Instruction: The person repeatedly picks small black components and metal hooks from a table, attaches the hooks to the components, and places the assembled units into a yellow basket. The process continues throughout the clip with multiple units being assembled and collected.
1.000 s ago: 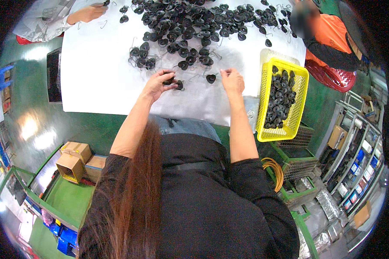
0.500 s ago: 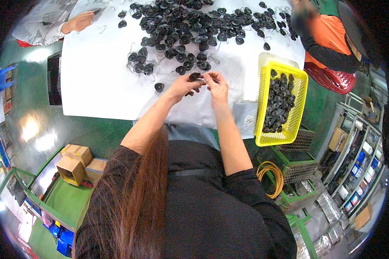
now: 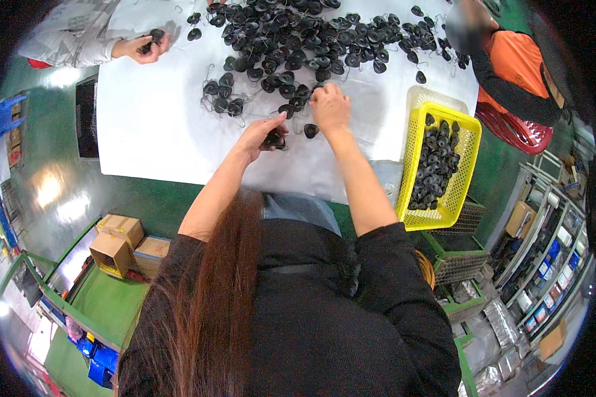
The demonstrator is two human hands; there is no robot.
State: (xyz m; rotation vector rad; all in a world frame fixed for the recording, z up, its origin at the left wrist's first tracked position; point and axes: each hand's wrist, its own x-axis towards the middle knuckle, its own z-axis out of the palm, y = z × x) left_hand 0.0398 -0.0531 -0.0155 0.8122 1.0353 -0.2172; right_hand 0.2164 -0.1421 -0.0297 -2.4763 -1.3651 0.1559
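Observation:
My left hand [image 3: 261, 135] is closed around a black, rounded part [image 3: 273, 137] near the front of the white-covered table; the fingers partly hide it, so I cannot tell if there are several. My right hand [image 3: 331, 108] is at the near edge of a large pile of black heart-shaped parts [image 3: 298, 40] with thin wire hooks. Its fingers are curled in, and what they pinch is hidden. Between my hands, a single black part [image 3: 310, 131] lies on the table. A small cluster of hooked parts [image 3: 222, 96] sits to the left of the pile.
At the table's right edge stands a yellow perforated basket [image 3: 471, 165] holding many black parts. A co-worker's hand [image 3: 146, 49] at the far left holds black parts. Another person in an orange vest [image 3: 515, 63] sits at the right. Cardboard boxes [image 3: 120, 228] stand behind left.
My hands, together before, have parted. The right has moved forward to the pile, the left slightly back and left. A single part now shows between them. The left co-worker's hand has turned.

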